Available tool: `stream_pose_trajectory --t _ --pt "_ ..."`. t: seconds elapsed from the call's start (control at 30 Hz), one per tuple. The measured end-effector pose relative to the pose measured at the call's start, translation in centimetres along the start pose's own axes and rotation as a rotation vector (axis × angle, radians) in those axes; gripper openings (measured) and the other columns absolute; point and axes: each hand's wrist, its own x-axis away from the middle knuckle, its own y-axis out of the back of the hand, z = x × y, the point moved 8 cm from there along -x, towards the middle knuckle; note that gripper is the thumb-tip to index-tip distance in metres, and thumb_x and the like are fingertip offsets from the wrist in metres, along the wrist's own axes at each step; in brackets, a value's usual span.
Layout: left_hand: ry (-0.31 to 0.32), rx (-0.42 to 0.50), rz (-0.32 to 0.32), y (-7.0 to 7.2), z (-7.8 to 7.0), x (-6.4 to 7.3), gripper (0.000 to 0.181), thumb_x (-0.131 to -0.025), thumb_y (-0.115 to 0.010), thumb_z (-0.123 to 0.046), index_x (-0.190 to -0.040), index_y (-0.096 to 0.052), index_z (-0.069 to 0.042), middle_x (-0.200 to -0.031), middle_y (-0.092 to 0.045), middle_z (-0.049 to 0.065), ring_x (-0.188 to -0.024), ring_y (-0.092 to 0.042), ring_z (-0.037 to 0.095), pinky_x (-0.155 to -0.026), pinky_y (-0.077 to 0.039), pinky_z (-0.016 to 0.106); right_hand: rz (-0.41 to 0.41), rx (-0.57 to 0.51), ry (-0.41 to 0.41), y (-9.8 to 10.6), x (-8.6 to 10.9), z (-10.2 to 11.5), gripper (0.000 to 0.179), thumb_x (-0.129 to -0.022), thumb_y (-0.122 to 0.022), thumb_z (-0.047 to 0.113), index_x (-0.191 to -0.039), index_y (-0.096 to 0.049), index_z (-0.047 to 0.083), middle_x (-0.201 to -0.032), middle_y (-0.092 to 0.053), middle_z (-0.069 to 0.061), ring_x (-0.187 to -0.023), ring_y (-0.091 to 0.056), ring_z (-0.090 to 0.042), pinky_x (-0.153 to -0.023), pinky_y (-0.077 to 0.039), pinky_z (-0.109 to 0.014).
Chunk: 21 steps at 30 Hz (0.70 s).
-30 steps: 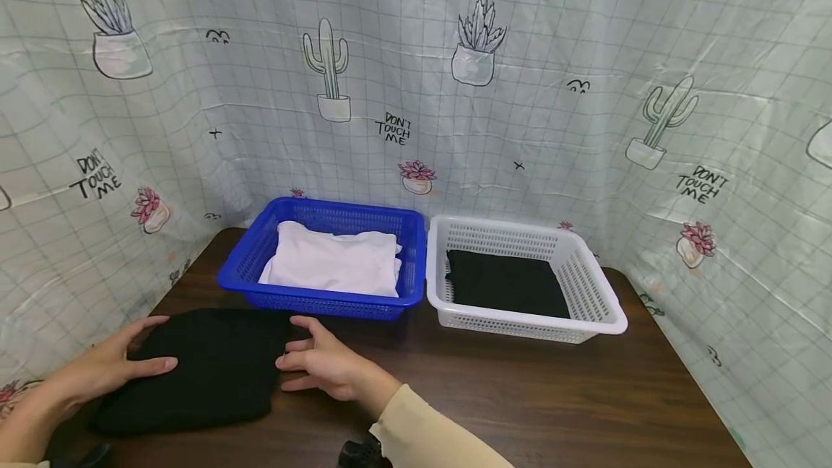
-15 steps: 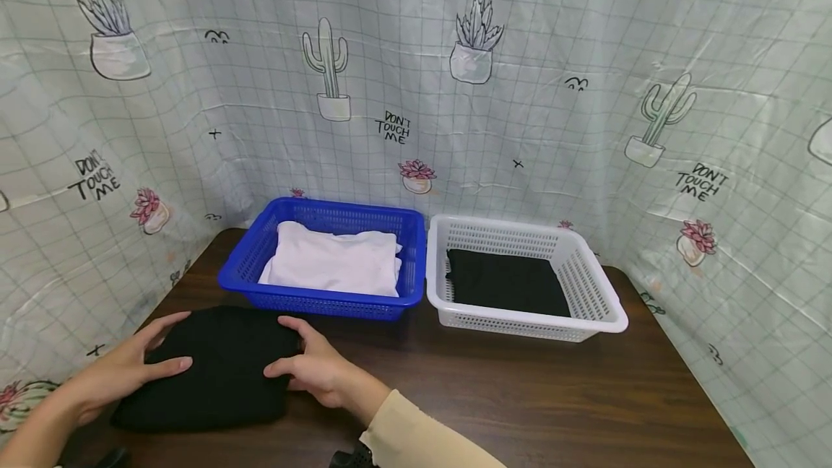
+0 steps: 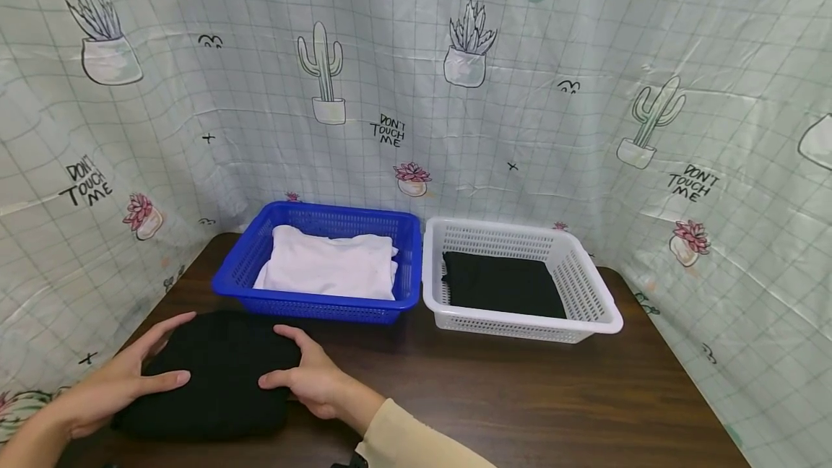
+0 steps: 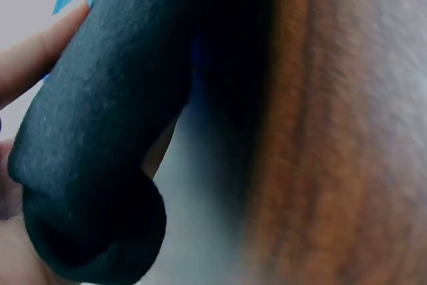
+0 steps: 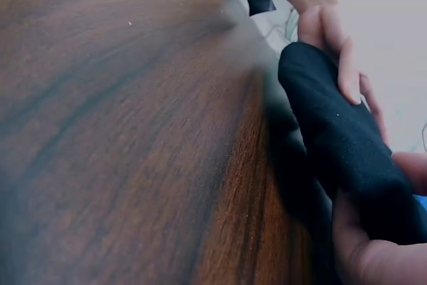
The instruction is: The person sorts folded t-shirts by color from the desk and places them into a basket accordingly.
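Note:
A folded black garment lies between both hands at the left front of the table. At its left edge my left hand grips it, thumb on top. My right hand holds the opposite edge, its thumb over the upper face. The left wrist view shows the garment's thick rolled fold, with a gap between it and the wood. Seen from the right wrist, the cloth is raised at a slant above the tabletop, fingers wrapped at both ends.
Behind the garment stands a blue basket with folded white cloth inside. Beside it, a white basket holds a folded black cloth. The brown table meets a patterned curtain at the back and sides.
My right hand has gone from the garment's right edge to a grip with the thumb on top. The left hand and the garment have shifted slightly right.

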Motion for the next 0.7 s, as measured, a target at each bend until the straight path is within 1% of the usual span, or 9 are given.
stream_pose_trajectory --t 0.07,0.17,0.27,0.37,0.43,0.5,0.57,0.67,0.7 --pt "-0.014 0.007 -0.004 0.1 -0.4 0.0 0.087 -0.108 -0.061 -0.01 -0.172 -0.005 -0.021 -0.17 0.003 0.033 -0.145 0.007 0.075 -0.096 -0.022 0.088 0.013 0.003 0.015 0.0 0.2 0.3 0.079 -0.086 -0.073 -0.017 -0.148 -0.055 0.029 -0.129 -0.061 -0.007 -0.108 -0.067 -0.027 -0.093 -0.059 -0.049" --pt "-0.014 0.006 -0.008 0.3 -1.0 0.2 0.086 -0.108 -0.06 -0.011 -0.173 -0.005 -0.025 -0.171 0.007 0.032 -0.145 0.01 0.075 -0.093 -0.017 0.089 0.03 0.021 0.038 0.0 0.7 1.0 0.077 -0.087 -0.073 -0.015 -0.147 -0.057 0.031 -0.13 -0.06 -0.006 -0.108 -0.067 -0.026 -0.092 -0.058 -0.047" --pt "-0.005 -0.021 -0.024 0.7 -1.7 0.4 0.087 -0.108 -0.06 -0.013 -0.173 -0.004 -0.027 -0.17 0.003 0.032 -0.145 0.006 0.074 -0.092 -0.02 0.087 0.05 0.043 0.058 -0.1 1.4 2.0 0.076 -0.088 -0.073 -0.013 -0.146 -0.057 0.034 -0.13 -0.059 -0.004 -0.107 -0.067 -0.024 -0.091 -0.058 -0.047" --pt "-0.008 -0.072 -0.053 1.0 -2.5 0.6 0.087 -0.109 -0.061 -0.016 -0.173 -0.004 -0.03 -0.168 -0.006 0.029 -0.144 -0.006 0.068 -0.092 -0.03 0.081 0.08 0.052 0.072 -0.3 2.1 3.2 0.076 -0.09 -0.072 -0.013 -0.147 -0.056 0.034 -0.131 -0.06 -0.004 -0.108 -0.068 -0.024 -0.092 -0.059 -0.047" --pt "-0.023 -0.106 -0.07 1.1 -3.3 0.7 0.085 -0.109 -0.061 -0.017 -0.172 -0.007 -0.032 -0.166 -0.014 0.024 -0.143 -0.014 0.063 -0.092 -0.037 0.076 0.104 0.053 0.08 -0.4 2.7 4.0 0.076 -0.091 -0.071 -0.012 -0.149 -0.054 0.034 -0.131 -0.061 -0.003 -0.108 -0.069 -0.024 -0.091 -0.06 -0.047" --pt "-0.049 -0.144 -0.082 1.2 -4.1 0.8 0.082 -0.11 -0.06 -0.017 -0.172 -0.01 -0.035 -0.164 -0.022 0.013 -0.146 -0.023 0.044 -0.095 -0.046 0.061 0.126 0.054 0.087 -0.4 3.3 5.0 0.075 -0.093 -0.07 -0.01 -0.151 -0.052 0.033 -0.132 -0.062 -0.003 -0.108 -0.069 -0.024 -0.09 -0.06 -0.047" --pt "-0.086 -0.14 -0.08 1.1 -5.2 0.8 0.08 -0.11 -0.059 -0.014 -0.172 -0.013 -0.035 -0.162 -0.029 0.001 -0.145 -0.031 0.022 -0.095 -0.051 0.046 0.144 0.053 0.093 -0.3 4.0 6.0 0.074 -0.094 -0.07 -0.009 -0.152 -0.051 0.033 -0.133 -0.062 -0.004 -0.109 -0.07 -0.024 -0.089 -0.061 -0.047" --pt "-0.128 -0.114 -0.076 0.8 -7.0 0.8 0.078 -0.11 -0.058 -0.012 -0.171 -0.016 -0.036 -0.154 -0.037 -0.014 -0.128 -0.041 -0.006 -0.084 -0.053 0.026 0.162 0.04 0.094 0.1 5.1 7.6 0.073 -0.096 -0.069 -0.008 -0.154 -0.05 0.033 -0.135 -0.062 -0.006 -0.112 -0.07 -0.025 -0.09 -0.061 -0.048" --pt "-0.139 -0.092 -0.073 0.6 -7.6 0.7 0.078 -0.11 -0.058 -0.011 -0.171 -0.017 -0.035 -0.152 -0.039 -0.015 -0.125 -0.044 -0.009 -0.084 -0.055 0.027 0.164 0.036 0.094 0.4 5.3 8.1 0.073 -0.097 -0.069 -0.007 -0.154 -0.05 0.033 -0.136 -0.062 -0.006 -0.113 -0.07 -0.025 -0.09 -0.061 -0.048"
